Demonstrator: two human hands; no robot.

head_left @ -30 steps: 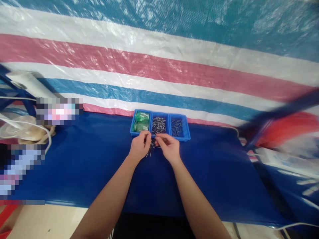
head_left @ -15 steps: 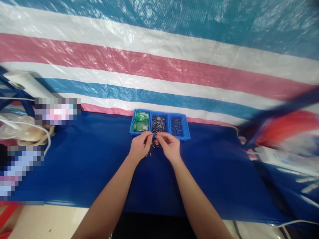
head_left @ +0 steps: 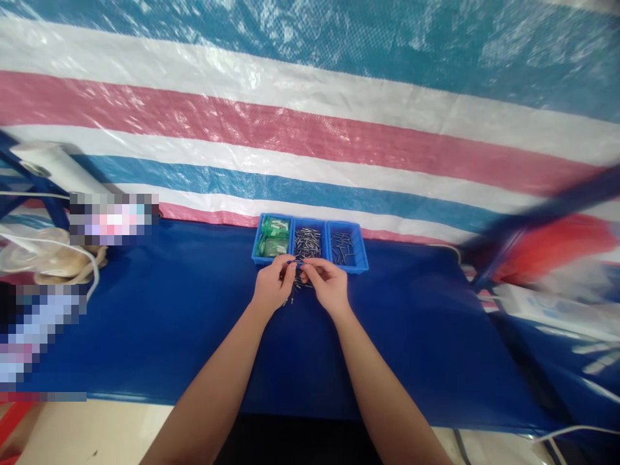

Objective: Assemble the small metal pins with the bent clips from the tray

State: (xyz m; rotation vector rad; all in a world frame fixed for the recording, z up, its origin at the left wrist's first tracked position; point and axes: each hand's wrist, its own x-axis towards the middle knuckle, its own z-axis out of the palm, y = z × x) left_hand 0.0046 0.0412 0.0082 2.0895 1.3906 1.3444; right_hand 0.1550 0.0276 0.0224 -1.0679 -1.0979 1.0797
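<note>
My left hand (head_left: 272, 283) and my right hand (head_left: 328, 283) meet just in front of the blue bins, fingertips nearly touching. Each hand is closed in a pinch; whatever sits between the fingertips is too small to make out. Below and between them, a loose pile of thin dark metal pins (head_left: 292, 298) lies on the table, partly hidden by my fingers. Behind my hands, the middle blue bin (head_left: 310, 223) holds many similar metal pins (head_left: 308, 241). Fewer, longer pins (head_left: 341, 245) lie in the right blue bin (head_left: 361, 255). Green packets (head_left: 275, 237) fill the left blue bin (head_left: 255, 248).
A blue sheet covers the table (head_left: 411, 336). Behind it hangs a striped plastic tarp (head_left: 310, 155). A white roll (head_left: 62, 168) and cables (head_left: 97, 278) are at the left. On the right are a red plastic bag (head_left: 562, 252) and a white box (head_left: 537, 307).
Both hands stay almost in place, with only slight movement at the fingertips. The view has shifted a little.
</note>
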